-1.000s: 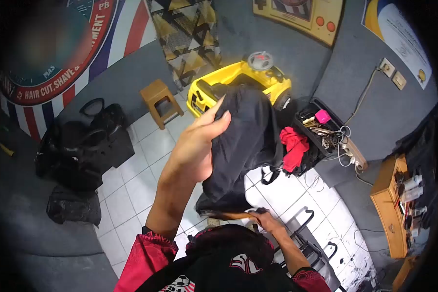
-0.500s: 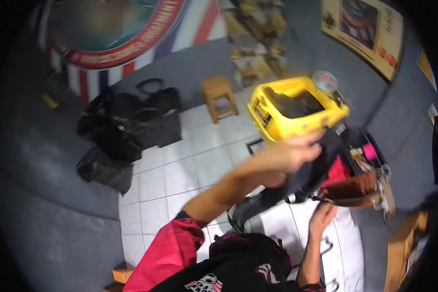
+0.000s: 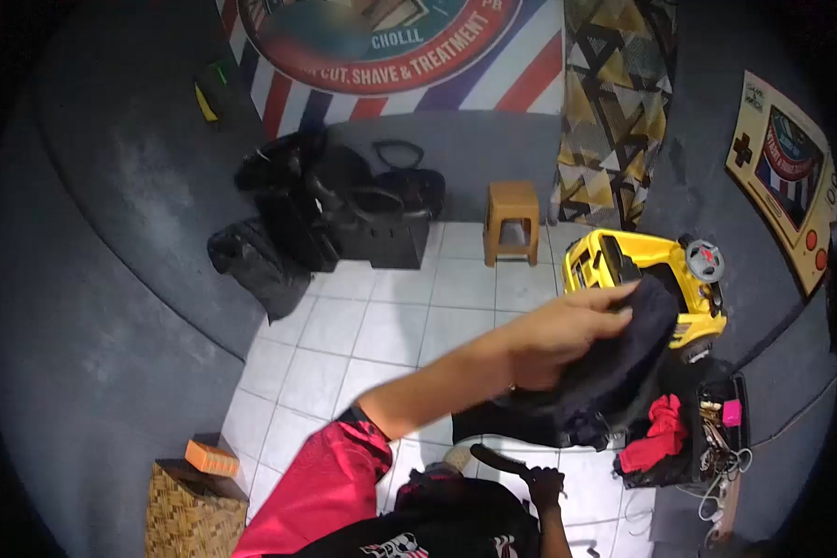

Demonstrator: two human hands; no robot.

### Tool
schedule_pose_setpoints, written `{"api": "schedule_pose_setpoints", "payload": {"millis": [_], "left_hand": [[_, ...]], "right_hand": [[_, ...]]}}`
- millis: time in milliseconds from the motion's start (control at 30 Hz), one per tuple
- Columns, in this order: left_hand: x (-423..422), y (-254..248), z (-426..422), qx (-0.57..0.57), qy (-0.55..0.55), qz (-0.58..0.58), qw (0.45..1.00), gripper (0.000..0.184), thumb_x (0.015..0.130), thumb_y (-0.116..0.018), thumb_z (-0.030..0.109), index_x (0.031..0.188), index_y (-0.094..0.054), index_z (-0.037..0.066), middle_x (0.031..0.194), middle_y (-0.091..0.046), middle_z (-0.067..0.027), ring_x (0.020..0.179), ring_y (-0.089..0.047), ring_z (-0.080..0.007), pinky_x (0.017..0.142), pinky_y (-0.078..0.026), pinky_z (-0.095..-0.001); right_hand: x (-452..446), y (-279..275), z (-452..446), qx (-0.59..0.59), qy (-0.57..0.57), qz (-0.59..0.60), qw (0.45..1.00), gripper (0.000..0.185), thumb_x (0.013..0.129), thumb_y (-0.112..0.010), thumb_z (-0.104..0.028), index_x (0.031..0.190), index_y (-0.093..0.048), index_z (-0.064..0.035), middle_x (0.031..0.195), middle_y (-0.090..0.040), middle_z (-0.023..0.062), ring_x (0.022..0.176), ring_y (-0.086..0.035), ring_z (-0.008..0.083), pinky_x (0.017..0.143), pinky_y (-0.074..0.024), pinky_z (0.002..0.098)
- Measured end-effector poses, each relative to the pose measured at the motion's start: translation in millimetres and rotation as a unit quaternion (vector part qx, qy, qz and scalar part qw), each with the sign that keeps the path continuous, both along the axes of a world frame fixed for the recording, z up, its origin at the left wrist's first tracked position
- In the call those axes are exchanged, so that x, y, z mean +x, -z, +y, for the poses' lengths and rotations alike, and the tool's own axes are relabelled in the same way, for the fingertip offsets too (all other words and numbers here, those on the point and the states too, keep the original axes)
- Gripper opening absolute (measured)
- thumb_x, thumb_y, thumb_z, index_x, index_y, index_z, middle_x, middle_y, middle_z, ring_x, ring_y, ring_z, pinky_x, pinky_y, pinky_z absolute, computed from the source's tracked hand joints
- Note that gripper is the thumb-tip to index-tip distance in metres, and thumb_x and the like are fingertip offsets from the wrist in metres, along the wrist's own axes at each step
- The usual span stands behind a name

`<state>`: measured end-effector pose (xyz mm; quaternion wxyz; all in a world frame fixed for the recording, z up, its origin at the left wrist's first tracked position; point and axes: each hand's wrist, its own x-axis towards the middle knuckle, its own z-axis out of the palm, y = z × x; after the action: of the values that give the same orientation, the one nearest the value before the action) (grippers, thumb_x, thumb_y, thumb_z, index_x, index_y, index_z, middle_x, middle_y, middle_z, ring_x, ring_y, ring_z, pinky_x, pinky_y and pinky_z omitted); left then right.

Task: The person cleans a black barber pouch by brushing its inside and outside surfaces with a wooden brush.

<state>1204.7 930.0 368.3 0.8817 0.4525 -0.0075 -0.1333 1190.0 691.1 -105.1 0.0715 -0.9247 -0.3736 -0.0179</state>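
My left hand reaches out over the floor, its fingers pinched on the upper edge of a black cloth item. The cloth hangs in dark folds, and a long dark part of it stretches left beneath my forearm. Lower down, near my body, my right hand is closed around the end of a dark, curved, elongated object. That object is apart from my left hand; what exactly it is cannot be made out.
A yellow toy car stands beyond the cloth, with a wooden stool to its left. Black bags lie by the wall. At right are a red cloth and a black crate. A woven basket stands lower left.
The view has turned left. My left hand still holds the black cloth, now further out to the right of my body. My right hand has swung the elongated object round to point left.
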Motion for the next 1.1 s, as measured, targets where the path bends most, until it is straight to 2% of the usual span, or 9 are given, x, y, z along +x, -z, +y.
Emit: {"api": "schedule_pose_setpoints", "payload": {"millis": [167,233,433,533,633,733,833,1033,1100], "left_hand": [[18,3,18,0.095,-0.046,0.030,0.994,0.042,0.089,-0.051,0.013,0.128,-0.042,0.003,0.108,-0.058,-0.0070,0.089,-0.059,-0.0132,0.080,-0.049,-0.0268],[22,5,13,0.094,-0.067,0.020,0.993,0.040,0.090,-0.049,0.013,0.127,-0.042,0.002,0.108,-0.058,-0.0076,0.090,-0.059,-0.0131,0.080,-0.049,-0.0266],[23,3,-4,0.073,-0.022,-0.010,0.997,0.040,0.090,-0.049,0.014,0.127,-0.042,0.002,0.105,-0.058,-0.0072,0.089,-0.060,-0.0135,0.080,-0.050,-0.0267],[23,-7,1,0.059,-0.067,-0.062,0.994,0.038,0.090,-0.048,0.014,0.126,-0.042,0.002,0.106,-0.059,-0.0061,0.089,-0.061,-0.0129,0.082,-0.050,-0.0270],[14,-18,6,0.080,-0.152,-0.050,0.984,0.036,0.091,-0.047,0.013,0.125,-0.043,0.002,0.107,-0.059,-0.0068,0.091,-0.060,-0.0132,0.084,-0.049,-0.0271],[13,-12,11,0.030,-0.146,-0.075,0.986,0.033,0.092,-0.044,0.010,0.123,-0.044,0.001,0.108,-0.059,-0.0085,0.093,-0.060,-0.0148,0.086,-0.049,-0.0276],[23,-3,22,-0.030,-0.171,-0.077,0.982,0.030,0.092,-0.041,0.007,0.121,-0.045,0.001,0.107,-0.058,-0.0097,0.094,-0.060,-0.0169,0.086,-0.050,-0.0294],[31,-9,18,-0.027,-0.238,-0.079,0.968,0.027,0.094,-0.033,0.007,0.119,-0.043,0.001,0.105,-0.056,-0.0099,0.094,-0.057,-0.0171,0.086,-0.049,-0.0300],[35,-5,6,-0.030,-0.232,-0.068,0.970,0.026,0.093,-0.037,0.008,0.117,-0.045,0.001,0.105,-0.057,-0.0095,0.094,-0.059,-0.0164,0.086,-0.049,-0.0294]], "right_hand": [[9,-111,10,0.328,0.002,0.074,0.942,0.019,0.082,-0.057,-0.019,0.072,-0.052,-0.0032,0.061,-0.050,0.0095,0.061,-0.049,0.0227,0.061,-0.0359,0.0368],[12,-161,30,0.461,0.086,0.230,0.853,0.010,0.082,-0.051,-0.007,0.080,-0.052,0.0024,0.071,-0.052,0.0097,0.067,-0.050,0.0214,0.063,-0.0396,0.0333],[51,-285,99,0.709,0.037,0.135,0.692,0.022,0.081,-0.040,0.003,0.098,-0.052,0.0086,0.084,-0.056,0.0136,0.073,-0.052,0.0198,0.071,-0.0433,0.0311],[66,-253,106,0.600,-0.051,-0.027,0.798,0.018,0.071,-0.054,0.000,0.088,-0.055,0.0049,0.083,-0.051,0.0214,0.070,-0.048,0.0406,0.075,-0.0420,0.0429],[60,-186,93,0.385,-0.184,-0.008,0.904,0.031,0.066,-0.071,-0.030,0.075,-0.055,-0.0057,0.077,-0.049,0.0106,0.076,-0.047,0.0308,0.070,-0.0356,0.0411],[36,-76,77,0.266,-0.157,0.202,0.929,0.019,0.075,-0.066,-0.027,0.082,-0.060,-0.0112,0.072,-0.057,0.0097,0.075,-0.054,0.0286,0.071,-0.0386,0.0415],[14,-25,47,-0.046,-0.132,0.123,0.983,0.032,0.080,-0.054,-0.043,0.079,-0.062,-0.0121,0.071,-0.061,0.0077,0.076,-0.057,0.0259,0.068,-0.0399,0.0405],[1,-77,1,0.265,-0.043,0.134,0.954,0.013,0.078,-0.057,-0.014,0.079,-0.052,-0.0017,0.068,-0.053,0.0132,0.067,-0.050,0.0311,0.066,-0.0360,0.0404],[10,-90,16,0.462,0.094,0.191,0.861,0.018,0.075,-0.063,-0.015,0.078,-0.051,-0.0017,0.075,-0.050,0.0176,0.066,-0.046,0.0353,0.064,-0.0356,0.0392]]}}
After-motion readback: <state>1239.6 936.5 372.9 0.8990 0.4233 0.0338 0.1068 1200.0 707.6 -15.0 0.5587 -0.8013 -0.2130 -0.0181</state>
